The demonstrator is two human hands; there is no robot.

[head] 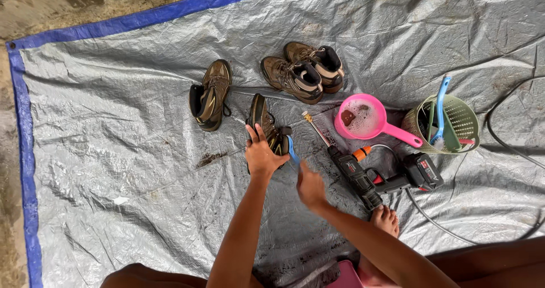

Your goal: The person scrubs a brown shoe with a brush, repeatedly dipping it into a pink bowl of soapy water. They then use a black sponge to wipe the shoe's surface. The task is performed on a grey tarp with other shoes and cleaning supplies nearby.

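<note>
Left hand [261, 154] grips a brown boot [265, 126] on the tarp [113, 152]; right hand [309, 186] holds a blue brush [292, 150] against it.

Two bare forearms, no sleeves, bare left hand [262, 156], bare right hand [310, 187], bare foot [385, 220]

Head view, steeply down, arm's-length near

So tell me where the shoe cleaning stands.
In hand: the left hand grips one brown boot while the right hand works a blue brush against it. Three other boots lie untouched on the tarp; whether they are clean cannot be told. The spray gun lies idle.
</note>
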